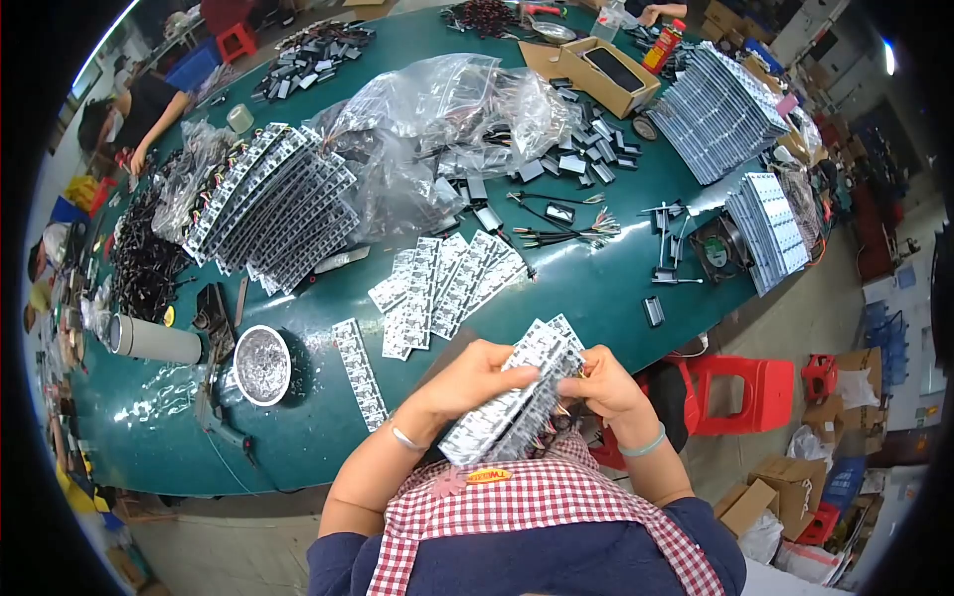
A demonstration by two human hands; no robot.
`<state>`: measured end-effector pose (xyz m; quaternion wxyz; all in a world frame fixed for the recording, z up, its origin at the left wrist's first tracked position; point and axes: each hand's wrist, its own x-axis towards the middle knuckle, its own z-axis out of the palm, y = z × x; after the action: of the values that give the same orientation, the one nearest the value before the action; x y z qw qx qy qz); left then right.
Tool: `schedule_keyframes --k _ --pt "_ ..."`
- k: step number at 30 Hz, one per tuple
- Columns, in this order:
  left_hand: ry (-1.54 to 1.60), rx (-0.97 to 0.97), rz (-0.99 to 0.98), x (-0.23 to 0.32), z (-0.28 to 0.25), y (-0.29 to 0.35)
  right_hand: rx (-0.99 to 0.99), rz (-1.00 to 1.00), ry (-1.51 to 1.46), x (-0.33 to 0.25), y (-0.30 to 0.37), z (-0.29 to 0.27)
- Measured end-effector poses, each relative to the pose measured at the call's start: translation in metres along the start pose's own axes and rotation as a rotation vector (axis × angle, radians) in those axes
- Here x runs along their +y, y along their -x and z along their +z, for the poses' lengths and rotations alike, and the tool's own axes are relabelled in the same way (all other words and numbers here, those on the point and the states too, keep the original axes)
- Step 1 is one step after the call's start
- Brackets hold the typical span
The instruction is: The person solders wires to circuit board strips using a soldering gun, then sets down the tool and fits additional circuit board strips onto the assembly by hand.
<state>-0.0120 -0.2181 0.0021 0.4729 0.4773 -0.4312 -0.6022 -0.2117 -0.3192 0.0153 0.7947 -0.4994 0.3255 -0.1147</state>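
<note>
Close to my body I hold several white circuit board strips [507, 402] one against another, tilted over the table's front edge. My left hand [475, 380] is closed around their left side, its thumb lying on the face of the strips. At their right edge the fingers of my right hand [608, 387] pinch the strips, and thin coloured wires show beneath. Left of my hands, a single board strip [359, 373] lies flat on the green table. Beyond it, several loose strips [447, 288] are fanned out and overlap.
At the left stand a bowl [262, 366], a white cylinder [157, 339] and a soldering iron [225, 425]. Farther back are stacked board strips [278, 204], plastic bags [417, 109], dark cases and an open carton [603, 79]. Red stools [740, 395] stand to the right. Other people sit across the table.
</note>
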Motion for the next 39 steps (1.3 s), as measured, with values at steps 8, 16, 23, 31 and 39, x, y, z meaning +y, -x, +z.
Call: schedule_keyframes --k 8,16,23,31,39 --pt "-1.388 0.543 -0.056 0.025 -0.088 -0.030 0.192 -0.117 -0.004 -0.025 0.017 -0.022" --pt "-0.667 -0.127 0.125 0.072 0.010 -0.015 0.067 -0.088 0.295 -0.068 0.004 0.005" --pt "-0.139 0.468 0.314 0.103 -0.037 0.002 0.580 -0.899 0.528 -0.112 -0.008 0.034" --pt "0.370 1.268 0.886 0.160 -0.135 0.006 0.782 -0.829 0.946 -0.054 -0.020 0.011" --pt "0.230 1.504 0.805 0.128 -0.173 0.003 0.686 -0.400 1.287 0.047 -0.002 0.004"
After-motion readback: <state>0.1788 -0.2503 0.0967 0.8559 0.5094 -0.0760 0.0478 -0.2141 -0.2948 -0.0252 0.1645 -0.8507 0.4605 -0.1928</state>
